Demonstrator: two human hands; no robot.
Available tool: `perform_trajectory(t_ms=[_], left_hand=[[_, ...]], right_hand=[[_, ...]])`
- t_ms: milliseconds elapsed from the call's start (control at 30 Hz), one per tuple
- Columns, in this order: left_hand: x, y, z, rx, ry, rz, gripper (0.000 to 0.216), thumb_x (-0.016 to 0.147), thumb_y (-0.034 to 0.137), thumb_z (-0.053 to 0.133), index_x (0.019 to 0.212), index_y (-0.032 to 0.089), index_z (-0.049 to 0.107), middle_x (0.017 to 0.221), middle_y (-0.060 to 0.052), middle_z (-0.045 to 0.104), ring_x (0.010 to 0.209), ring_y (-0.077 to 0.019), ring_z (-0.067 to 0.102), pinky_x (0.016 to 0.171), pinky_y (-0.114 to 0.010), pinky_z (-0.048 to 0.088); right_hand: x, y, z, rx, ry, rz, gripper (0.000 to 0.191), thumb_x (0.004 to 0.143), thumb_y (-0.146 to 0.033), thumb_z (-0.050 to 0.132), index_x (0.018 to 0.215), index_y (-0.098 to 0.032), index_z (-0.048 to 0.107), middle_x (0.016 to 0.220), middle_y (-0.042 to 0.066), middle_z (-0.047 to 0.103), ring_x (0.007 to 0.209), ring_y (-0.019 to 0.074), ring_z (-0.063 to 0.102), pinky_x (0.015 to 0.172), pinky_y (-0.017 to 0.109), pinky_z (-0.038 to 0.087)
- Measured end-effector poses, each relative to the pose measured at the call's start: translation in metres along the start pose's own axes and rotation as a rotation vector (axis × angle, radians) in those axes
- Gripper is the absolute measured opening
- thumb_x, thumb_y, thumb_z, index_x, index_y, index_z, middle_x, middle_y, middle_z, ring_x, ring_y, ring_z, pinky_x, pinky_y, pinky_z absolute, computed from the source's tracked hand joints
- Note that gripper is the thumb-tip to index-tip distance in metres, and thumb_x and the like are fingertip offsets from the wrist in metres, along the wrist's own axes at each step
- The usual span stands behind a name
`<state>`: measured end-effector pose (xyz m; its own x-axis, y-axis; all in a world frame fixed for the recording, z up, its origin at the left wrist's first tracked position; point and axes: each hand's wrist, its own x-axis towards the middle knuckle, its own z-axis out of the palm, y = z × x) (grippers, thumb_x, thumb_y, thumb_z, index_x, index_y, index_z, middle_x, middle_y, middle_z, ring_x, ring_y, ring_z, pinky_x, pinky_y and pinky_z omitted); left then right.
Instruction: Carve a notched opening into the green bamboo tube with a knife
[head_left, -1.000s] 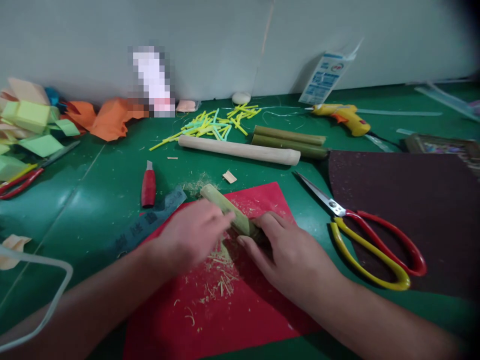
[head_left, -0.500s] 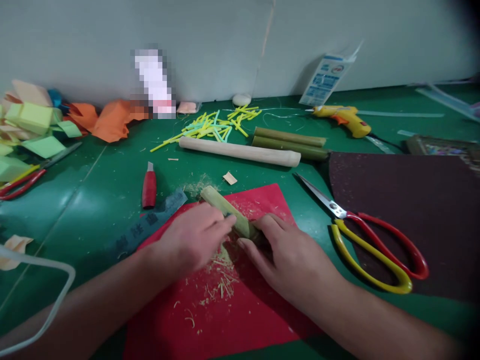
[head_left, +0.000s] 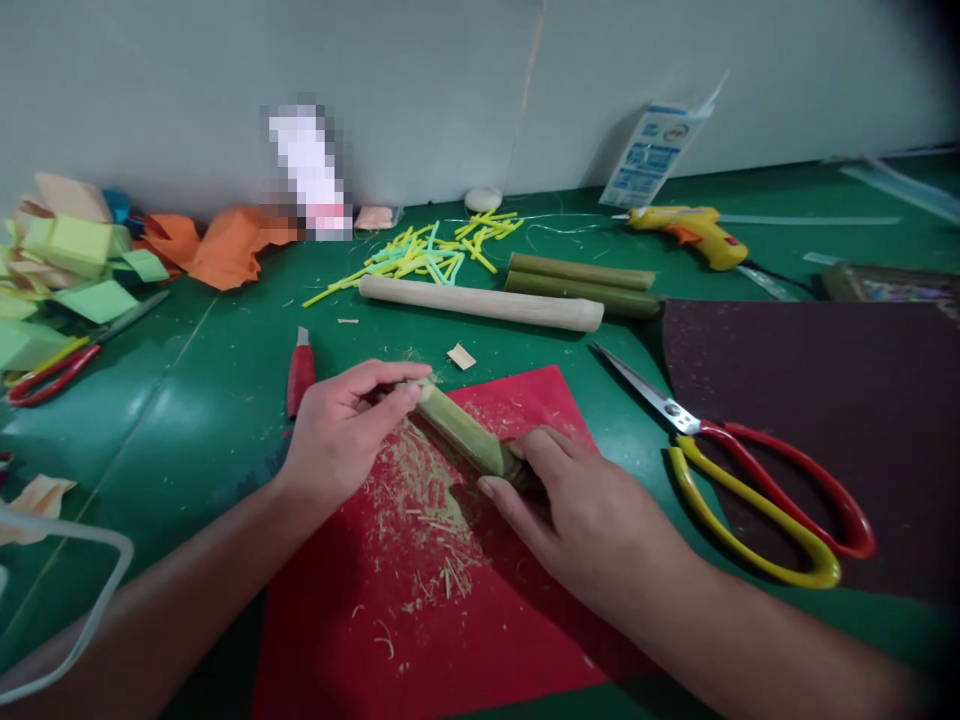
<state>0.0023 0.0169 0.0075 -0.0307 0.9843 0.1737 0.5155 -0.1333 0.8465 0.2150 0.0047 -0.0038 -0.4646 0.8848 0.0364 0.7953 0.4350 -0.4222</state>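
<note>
A short piece of green bamboo (head_left: 465, 432) lies at a slant above a red sheet (head_left: 525, 610), its surface partly scraped pale. My right hand (head_left: 585, 500) is wrapped around its near end, which is mostly hidden by the fingers. At the far end, the thumb and forefinger of my left hand (head_left: 349, 420) close on the tip; whether anything else sits in that palm is hidden. Fine shavings (head_left: 431, 520) cover the red sheet below the bamboo. Beyond my left hand stands a red-handled knife (head_left: 301, 375) with a short blade, partly covered by the hand.
Red-and-yellow scissors (head_left: 757, 480) lie right, partly over a dark brown sheet (head_left: 825, 400). A peeled pale stick (head_left: 480, 304), green bamboo pieces (head_left: 581, 290), cut yellow straws (head_left: 405, 255) and a yellow glue gun (head_left: 690, 232) lie farther back. Folded papers (head_left: 75, 245) pile up left.
My left hand has moved from the bamboo's middle out to its far end, uncovering more shavings. It now overlaps the knife and most of a dark printed strip. My right hand keeps its hold.
</note>
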Motion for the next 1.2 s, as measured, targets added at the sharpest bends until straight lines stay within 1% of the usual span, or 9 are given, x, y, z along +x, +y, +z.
perform_trajectory(t_ms=[133,300,367,467,567,767,867,1100,1200], left_hand=[[0.001,-0.004,-0.001,-0.236,-0.012,-0.152,0.026,0.081,0.032,0.06,0.104,0.021,0.064,0.069,0.0,0.061,0.056,-0.0083,0.05,0.056,-0.022,0.046],[0.002,-0.008,-0.003,-0.323,-0.035,-0.188,0.019,0.081,0.027,0.059,0.097,0.021,0.065,0.063,0.002,0.055,0.052,-0.0063,0.043,0.051,-0.02,0.041],[0.001,-0.006,-0.003,-0.206,-0.024,-0.156,0.02,0.081,0.028,0.059,0.098,0.02,0.065,0.063,0.002,0.055,0.051,-0.0063,0.043,0.049,-0.019,0.039],[-0.002,-0.001,0.003,0.086,0.007,-0.017,0.022,0.08,0.027,0.059,0.1,0.02,0.065,0.064,0.002,0.053,0.051,-0.0061,0.042,0.047,-0.018,0.037],[-0.005,0.0,0.011,0.239,-0.036,0.108,0.023,0.08,0.026,0.058,0.101,0.021,0.064,0.066,0.003,0.053,0.05,-0.0054,0.041,0.048,-0.017,0.037],[-0.005,-0.003,0.014,0.229,-0.083,0.084,0.027,0.077,0.03,0.063,0.1,0.019,0.059,0.073,0.002,0.058,0.052,-0.0054,0.046,0.049,-0.016,0.041],[-0.005,-0.002,0.01,0.218,-0.15,0.126,0.03,0.075,0.03,0.065,0.101,0.017,0.057,0.071,0.002,0.057,0.053,-0.0058,0.047,0.051,-0.017,0.043],[-0.004,-0.001,0.0,0.249,-0.242,0.244,0.028,0.079,0.012,0.048,0.104,0.018,0.058,0.085,-0.003,0.062,0.073,-0.0116,0.057,0.064,-0.021,0.047],[-0.001,-0.002,-0.002,0.285,-0.243,0.253,0.027,0.08,0.013,0.049,0.104,0.019,0.06,0.086,-0.002,0.061,0.069,-0.0099,0.055,0.061,-0.02,0.045]], right_hand=[[-0.001,0.0,-0.001,0.003,-0.022,0.017,0.025,0.086,-0.042,0.044,0.086,-0.019,0.054,0.079,0.004,0.059,0.067,0.0187,0.058,0.054,0.029,0.038],[-0.002,0.0,-0.002,-0.005,-0.045,0.027,0.025,0.086,-0.042,0.043,0.087,-0.02,0.053,0.081,0.004,0.06,0.068,0.0195,0.059,0.054,0.03,0.038],[-0.002,0.001,-0.002,-0.007,-0.045,0.023,0.025,0.086,-0.042,0.043,0.087,-0.02,0.053,0.081,0.004,0.06,0.067,0.0193,0.058,0.054,0.029,0.038],[-0.002,0.001,-0.001,-0.005,-0.052,0.031,0.026,0.086,-0.043,0.043,0.087,-0.02,0.053,0.08,0.004,0.06,0.068,0.0198,0.058,0.054,0.03,0.038],[-0.002,0.001,0.0,-0.009,-0.044,0.028,0.025,0.086,-0.043,0.042,0.086,-0.02,0.052,0.08,0.004,0.059,0.068,0.0205,0.058,0.055,0.031,0.037],[-0.002,0.001,0.0,-0.016,-0.025,0.006,0.024,0.087,-0.042,0.042,0.081,-0.02,0.049,0.078,0.003,0.058,0.066,0.0189,0.057,0.052,0.029,0.034],[-0.003,0.001,0.0,-0.017,-0.021,0.014,0.024,0.086,-0.043,0.043,0.08,-0.02,0.049,0.077,0.003,0.058,0.066,0.0184,0.057,0.052,0.029,0.033],[-0.002,0.001,0.0,-0.001,-0.004,-0.002,0.023,0.086,-0.041,0.044,0.083,-0.02,0.051,0.078,0.004,0.059,0.068,0.0185,0.058,0.054,0.029,0.036],[-0.001,0.001,0.001,0.006,-0.029,0.014,0.024,0.086,-0.042,0.043,0.084,-0.02,0.051,0.079,0.004,0.059,0.069,0.0194,0.058,0.056,0.03,0.037]])
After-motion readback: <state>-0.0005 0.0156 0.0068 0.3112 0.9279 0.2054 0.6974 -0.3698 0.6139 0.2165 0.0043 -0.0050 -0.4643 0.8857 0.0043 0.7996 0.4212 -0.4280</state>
